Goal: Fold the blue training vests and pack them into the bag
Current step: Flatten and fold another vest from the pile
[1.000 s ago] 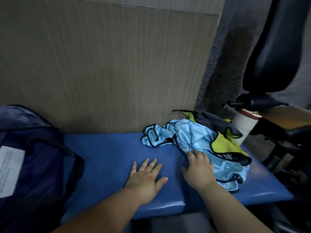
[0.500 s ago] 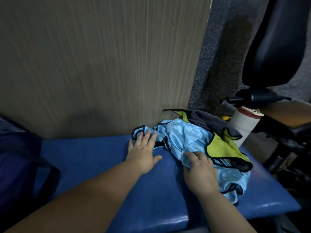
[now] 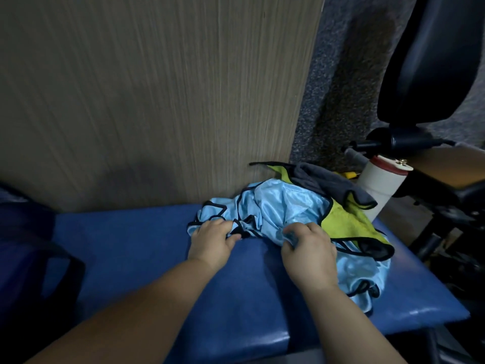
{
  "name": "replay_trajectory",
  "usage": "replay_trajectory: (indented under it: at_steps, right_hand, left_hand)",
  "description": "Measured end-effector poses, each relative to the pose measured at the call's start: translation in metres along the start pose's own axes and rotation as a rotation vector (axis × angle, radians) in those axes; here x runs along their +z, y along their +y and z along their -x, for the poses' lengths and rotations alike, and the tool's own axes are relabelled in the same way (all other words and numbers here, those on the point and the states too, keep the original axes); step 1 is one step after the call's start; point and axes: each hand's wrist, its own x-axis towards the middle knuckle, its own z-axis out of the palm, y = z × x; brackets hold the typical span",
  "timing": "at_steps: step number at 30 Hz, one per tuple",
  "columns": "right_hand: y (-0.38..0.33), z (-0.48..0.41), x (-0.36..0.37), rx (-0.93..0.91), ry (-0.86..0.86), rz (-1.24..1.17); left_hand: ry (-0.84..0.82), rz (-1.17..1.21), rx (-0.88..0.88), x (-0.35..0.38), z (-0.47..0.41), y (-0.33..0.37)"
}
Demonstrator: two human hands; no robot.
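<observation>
Blue vests [image 3: 278, 208] lie crumpled on the bench [image 3: 131, 245], well right of the bag [image 3: 23, 258]. My left hand [image 3: 212, 243] pinches a black-trimmed edge. My right hand [image 3: 308, 252] clamps bunched fabric, probably to free one from the yellow vest [image 3: 343, 222].

No legible text or labels anywhere

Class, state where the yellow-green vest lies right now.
In the head view, the yellow-green vest lies right of centre on the blue bench, atop the light blue vests, under a grey cloth.
</observation>
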Motion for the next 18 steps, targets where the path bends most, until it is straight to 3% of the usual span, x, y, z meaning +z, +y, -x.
replay_trajectory:
  at_steps: [6,12,15,18]
  right_hand:
    - [-0.011,0.007,-0.001,-0.082,0.011,-0.013]
    - [-0.015,0.016,-0.006,-0.064,-0.172,0.179]
    - [-0.010,0.014,-0.008,-0.025,-0.181,0.156]
    - [-0.004,0.009,-0.014,0.025,-0.164,0.048]
  left_hand:
    - [0.007,0.175,0.001,-0.020,0.049,-0.030]
    - [0.134,0.461,-0.242,-0.029,0.069,-0.052]
    - [0.132,0.445,-0.309,-0.036,0.075,-0.058]
    - [0.089,0.307,-0.208,-0.039,0.084,-0.061]
